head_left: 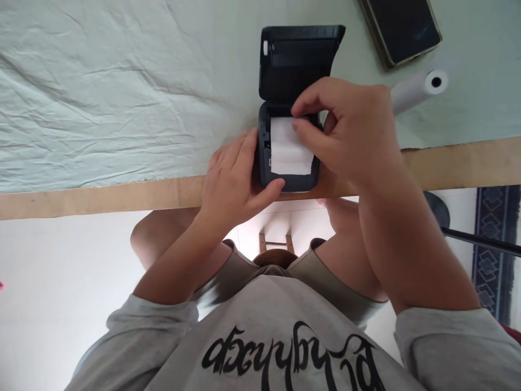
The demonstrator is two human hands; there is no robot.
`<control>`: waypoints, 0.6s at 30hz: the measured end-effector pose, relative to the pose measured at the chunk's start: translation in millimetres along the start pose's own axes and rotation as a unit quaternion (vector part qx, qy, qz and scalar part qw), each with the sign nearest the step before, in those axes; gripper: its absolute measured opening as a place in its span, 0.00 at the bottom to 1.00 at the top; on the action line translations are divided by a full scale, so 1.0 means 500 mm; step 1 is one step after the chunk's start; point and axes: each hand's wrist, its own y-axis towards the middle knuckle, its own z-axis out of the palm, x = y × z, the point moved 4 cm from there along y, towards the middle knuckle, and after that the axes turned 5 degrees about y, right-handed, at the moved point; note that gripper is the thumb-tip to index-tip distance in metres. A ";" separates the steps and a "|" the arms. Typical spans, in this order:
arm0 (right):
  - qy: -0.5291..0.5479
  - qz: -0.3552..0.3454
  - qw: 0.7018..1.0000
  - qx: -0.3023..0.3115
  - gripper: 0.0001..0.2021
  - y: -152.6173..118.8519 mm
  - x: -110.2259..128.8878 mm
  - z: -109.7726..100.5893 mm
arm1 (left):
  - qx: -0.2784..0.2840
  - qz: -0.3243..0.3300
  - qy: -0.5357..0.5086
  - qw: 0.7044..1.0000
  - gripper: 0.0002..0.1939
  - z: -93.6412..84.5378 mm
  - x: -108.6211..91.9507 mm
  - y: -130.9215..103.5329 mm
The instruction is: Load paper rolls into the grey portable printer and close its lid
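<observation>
A small dark receipt printer (264,182) rests at the table's front edge, its lid (301,65) swung up and back. White paper (290,149) lies in the printer's compartment, its torn edge towards me. My left hand (232,174) steadies the printer, fingers along its left side and thumb at the front corner. Over the compartment's right side is my right hand (345,125), its thumb and index finger closed in a pinch at the paper's far edge. The remaining fingers of that hand curl under and are partly hidden.
Behind my right hand a white paper roll (411,92) lies on the pale green cloth (122,98). A phone (402,30) sits at the back right. The wooden table edge (101,196) runs just before my lap. Below are a stool (275,256) and a patterned mat (490,244).
</observation>
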 end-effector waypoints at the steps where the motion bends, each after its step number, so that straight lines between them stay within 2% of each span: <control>1: -0.052 0.021 0.998 0.036 0.07 0.007 0.007 0.001 | -0.004 0.000 -0.001 1.000 0.40 0.000 0.000 0.000; 3: -0.136 0.059 0.983 0.112 0.12 0.020 0.023 0.000 | -0.012 0.004 -0.005 1.000 0.40 -0.001 -0.002 0.000; 5: -0.175 0.075 0.966 0.175 0.18 0.030 0.039 -0.003 | -0.015 0.007 -0.005 1.000 0.41 -0.001 -0.004 0.000; 8: -0.208 0.075 0.948 0.227 0.21 0.039 0.049 -0.007 | -0.018 0.009 -0.001 1.000 0.42 -0.002 -0.006 0.000; 12: -0.224 0.044 0.944 0.239 0.17 0.046 0.048 -0.007 | -0.026 0.010 -0.038 0.999 0.42 -0.008 -0.007 -0.003; 18: -0.208 0.023 0.952 0.222 0.21 0.047 0.049 -0.014 | -0.023 0.011 -0.055 0.998 0.47 -0.012 -0.006 -0.004</control>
